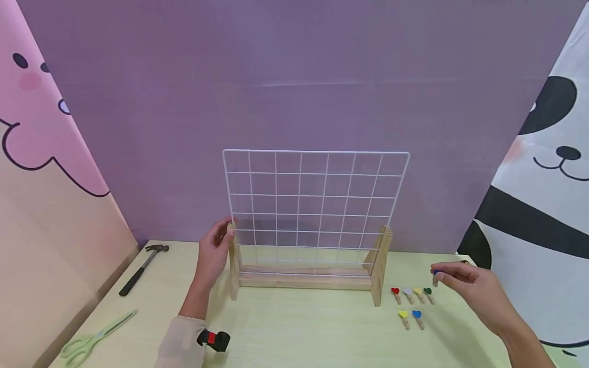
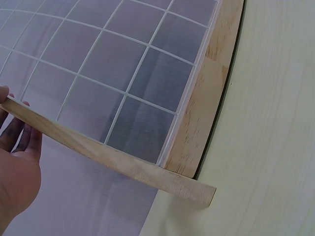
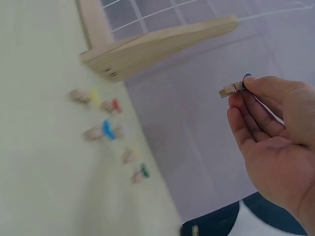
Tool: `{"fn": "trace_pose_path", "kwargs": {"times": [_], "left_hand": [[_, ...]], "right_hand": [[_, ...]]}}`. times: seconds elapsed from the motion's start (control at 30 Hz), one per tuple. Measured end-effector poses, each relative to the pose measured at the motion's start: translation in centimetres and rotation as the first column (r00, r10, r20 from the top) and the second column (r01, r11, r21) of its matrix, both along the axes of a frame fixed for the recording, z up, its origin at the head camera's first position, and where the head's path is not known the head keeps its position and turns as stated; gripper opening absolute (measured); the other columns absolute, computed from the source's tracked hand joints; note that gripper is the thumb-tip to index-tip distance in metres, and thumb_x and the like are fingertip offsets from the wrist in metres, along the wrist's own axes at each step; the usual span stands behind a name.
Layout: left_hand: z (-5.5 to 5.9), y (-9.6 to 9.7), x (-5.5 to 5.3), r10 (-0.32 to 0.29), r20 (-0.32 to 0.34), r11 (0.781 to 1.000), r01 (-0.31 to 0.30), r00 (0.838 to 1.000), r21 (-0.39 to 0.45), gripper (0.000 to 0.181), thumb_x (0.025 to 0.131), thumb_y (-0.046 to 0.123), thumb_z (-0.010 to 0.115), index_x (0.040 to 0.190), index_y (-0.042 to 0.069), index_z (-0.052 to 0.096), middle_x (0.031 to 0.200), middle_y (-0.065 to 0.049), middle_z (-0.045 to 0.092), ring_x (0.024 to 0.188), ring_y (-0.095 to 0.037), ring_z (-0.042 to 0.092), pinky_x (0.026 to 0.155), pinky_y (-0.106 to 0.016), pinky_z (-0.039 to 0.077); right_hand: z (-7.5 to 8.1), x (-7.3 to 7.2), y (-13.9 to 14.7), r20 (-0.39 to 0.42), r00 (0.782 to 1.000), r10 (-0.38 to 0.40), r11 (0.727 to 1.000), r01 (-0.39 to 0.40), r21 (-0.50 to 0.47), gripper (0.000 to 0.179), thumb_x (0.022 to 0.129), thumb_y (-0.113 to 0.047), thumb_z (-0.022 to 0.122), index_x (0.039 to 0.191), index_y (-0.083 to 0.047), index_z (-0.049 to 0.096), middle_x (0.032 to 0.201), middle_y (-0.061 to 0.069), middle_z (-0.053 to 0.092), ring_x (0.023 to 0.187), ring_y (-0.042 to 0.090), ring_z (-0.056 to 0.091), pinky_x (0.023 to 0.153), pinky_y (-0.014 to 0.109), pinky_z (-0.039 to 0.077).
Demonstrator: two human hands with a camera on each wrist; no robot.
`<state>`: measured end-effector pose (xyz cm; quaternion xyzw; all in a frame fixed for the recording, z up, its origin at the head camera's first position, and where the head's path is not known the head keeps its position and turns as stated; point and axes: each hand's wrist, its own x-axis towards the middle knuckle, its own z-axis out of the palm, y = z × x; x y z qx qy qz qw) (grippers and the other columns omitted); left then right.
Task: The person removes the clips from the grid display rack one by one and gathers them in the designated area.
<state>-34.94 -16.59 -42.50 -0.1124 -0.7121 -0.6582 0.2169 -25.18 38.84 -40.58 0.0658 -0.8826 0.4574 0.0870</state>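
Note:
My right hand (image 1: 478,294) pinches a small wooden clothespin (image 3: 232,89) with a dark blue top between thumb and fingers, held above the table's right side. My left hand (image 1: 214,254) grips the upper end of the left wooden post (image 2: 108,160) of a stand, thumb on the near side and fingers behind. The stand's wooden base (image 1: 303,281) carries a white wire grid (image 1: 317,151) that leans up between two posts. Below the right hand lie several more clothespins with heart tops, among them a red one (image 1: 395,295), a green one (image 1: 429,295) and a blue one (image 1: 417,319).
A black-handled hammer (image 1: 142,271) lies at the table's far left. Nearer the front left are light green scissors (image 1: 94,341). A purple backdrop (image 1: 313,76) stands behind the grid, with cartoon-printed panels at both sides.

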Motion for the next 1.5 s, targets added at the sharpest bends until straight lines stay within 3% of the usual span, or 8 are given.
{"fn": "trace_pose_path", "kwargs": {"times": [0.23,0.43,0.57,0.7,0.97,1.1,1.27,1.5], "left_hand": [[0.0,0.1,-0.1,-0.005,-0.012,1.000,0.005,1.000,0.010,0.034,0.104,0.007,0.060,0.138,0.005,0.062,0.139,-0.017,0.065,0.124,-0.013,0.062,0.097,-0.009,0.050],[0.0,-0.1,0.0,-0.011,-0.029,1.000,0.012,1.000,0.022,0.035,0.104,0.007,0.060,0.138,0.002,0.061,0.139,-0.020,0.065,0.122,-0.012,0.063,0.097,-0.010,0.050],[0.0,-0.2,0.2,-0.010,-0.032,1.000,0.011,0.999,0.023,0.034,0.103,0.006,0.060,0.137,0.001,0.061,0.138,-0.020,0.065,0.122,-0.017,0.063,0.095,-0.010,0.051],[0.0,-0.2,0.2,-0.013,-0.034,1.000,0.013,0.999,0.020,0.035,0.103,0.006,0.060,0.138,0.001,0.061,0.138,-0.021,0.064,0.121,-0.012,0.063,0.096,-0.010,0.050],[0.0,-0.2,0.2,-0.012,-0.038,1.000,0.012,0.999,0.013,0.034,0.104,0.008,0.061,0.137,0.002,0.061,0.138,-0.018,0.065,0.123,-0.015,0.063,0.096,-0.010,0.050],[-0.1,-0.3,0.2,-0.010,-0.027,1.000,0.011,1.000,0.014,0.034,0.104,0.008,0.060,0.138,0.002,0.061,0.139,-0.018,0.065,0.120,-0.006,0.062,0.097,-0.010,0.050],[0.0,-0.3,0.2,-0.012,-0.020,1.000,0.012,1.000,0.006,0.034,0.104,0.010,0.060,0.138,0.004,0.061,0.140,-0.017,0.064,0.125,-0.015,0.062,0.097,-0.010,0.050],[-0.1,-0.3,0.3,-0.003,-0.031,1.000,0.003,1.000,0.006,0.035,0.104,0.009,0.060,0.138,0.003,0.061,0.139,-0.020,0.064,0.121,-0.006,0.062,0.097,-0.009,0.049]], "right_hand": [[-3.6,0.6,0.6,0.164,0.986,-0.029,0.999,0.031,-0.011,0.038,0.101,-0.025,0.067,0.130,0.000,0.068,0.107,-0.016,0.077,0.096,-0.006,0.067,0.081,0.017,0.057],[-6.2,0.6,0.8,0.228,0.973,-0.029,0.999,0.032,-0.010,0.038,0.097,-0.023,0.072,0.128,0.001,0.070,0.114,-0.008,0.078,0.099,-0.012,0.064,0.082,0.017,0.057],[-7.3,0.7,0.9,0.238,0.971,-0.037,0.998,0.025,0.053,0.036,0.094,-0.023,0.076,0.123,-0.002,0.073,0.119,0.000,0.077,0.099,-0.016,0.060,0.081,0.013,0.054],[-8.0,0.7,0.9,0.235,0.971,-0.044,0.996,0.024,0.087,0.034,0.093,-0.020,0.077,0.119,0.000,0.075,0.118,0.005,0.076,0.096,-0.012,0.061,0.079,0.015,0.055],[-8.6,0.6,0.8,0.204,0.977,-0.062,0.991,0.036,0.125,0.036,0.094,-0.020,0.076,0.124,0.000,0.073,0.128,0.018,0.072,0.096,-0.013,0.061,0.079,0.013,0.055],[-9.0,0.6,0.7,0.179,0.980,-0.081,0.986,0.053,0.155,0.037,0.094,-0.024,0.076,0.124,-0.003,0.073,0.130,0.020,0.071,0.096,-0.011,0.063,0.079,0.012,0.055],[-9.4,0.5,0.7,0.131,0.988,-0.087,0.981,0.062,0.184,0.035,0.095,-0.023,0.075,0.123,-0.004,0.074,0.130,0.020,0.071,0.096,-0.015,0.060,0.078,0.013,0.055],[-9.6,0.4,0.7,0.121,0.989,-0.080,0.980,0.056,0.190,0.033,0.095,-0.020,0.075,0.124,-0.004,0.074,0.129,0.019,0.072,0.097,-0.020,0.056,0.079,0.012,0.054]]}}
